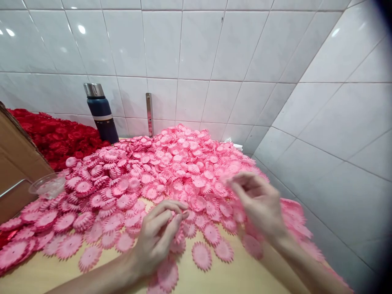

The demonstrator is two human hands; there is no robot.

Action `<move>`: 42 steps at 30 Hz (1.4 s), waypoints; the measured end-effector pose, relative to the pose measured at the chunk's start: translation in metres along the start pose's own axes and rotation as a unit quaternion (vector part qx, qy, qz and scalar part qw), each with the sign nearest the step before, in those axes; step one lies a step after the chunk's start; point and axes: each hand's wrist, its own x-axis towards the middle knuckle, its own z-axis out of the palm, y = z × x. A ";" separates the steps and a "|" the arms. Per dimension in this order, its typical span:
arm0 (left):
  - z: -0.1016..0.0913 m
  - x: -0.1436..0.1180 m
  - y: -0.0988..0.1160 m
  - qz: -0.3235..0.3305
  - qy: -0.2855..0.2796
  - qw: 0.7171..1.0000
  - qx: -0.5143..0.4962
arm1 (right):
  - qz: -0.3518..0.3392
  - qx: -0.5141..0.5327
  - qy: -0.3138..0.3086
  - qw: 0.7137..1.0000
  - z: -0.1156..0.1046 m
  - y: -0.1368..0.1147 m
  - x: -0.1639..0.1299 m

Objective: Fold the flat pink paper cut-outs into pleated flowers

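Note:
My left hand (159,234) is above the near side of the table, its thumb and fingertips pinched together. Whatever lies in that pinch is too small to make out. Farther right, my right hand (259,200) is blurred by motion, with its fingers closed. A blurred pink petal disc (226,176) shows at its fingertips, in front of the heap. Around both hands spread many round pink petal discs (202,256) with toothed edges, like layers of artificial flowers. They form a large heap (183,157) toward the wall. Some lie beneath my left wrist.
A dark blue bottle (102,114) with a silver cap stands behind the heap. Red flower pieces (61,136) are piled at the back left, beside a cardboard box (21,163). A clear plastic lid (49,183) rests near it. Tiled walls (196,45) close off back and right.

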 end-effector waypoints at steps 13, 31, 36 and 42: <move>0.007 0.004 -0.006 -0.275 0.048 0.944 -0.176 | 0.037 0.068 -0.096 0.992 0.010 0.009 -0.016; 0.009 0.000 -0.010 -0.282 0.032 0.949 -0.137 | -0.101 0.009 -0.278 0.955 0.015 -0.006 -0.029; 0.011 -0.005 -0.012 -0.255 -0.019 0.955 -0.150 | -0.098 -0.039 -0.295 0.950 0.026 -0.011 -0.038; 0.011 -0.007 -0.018 -0.244 -0.044 0.955 -0.165 | -0.112 -0.013 -0.281 0.953 0.029 -0.008 -0.042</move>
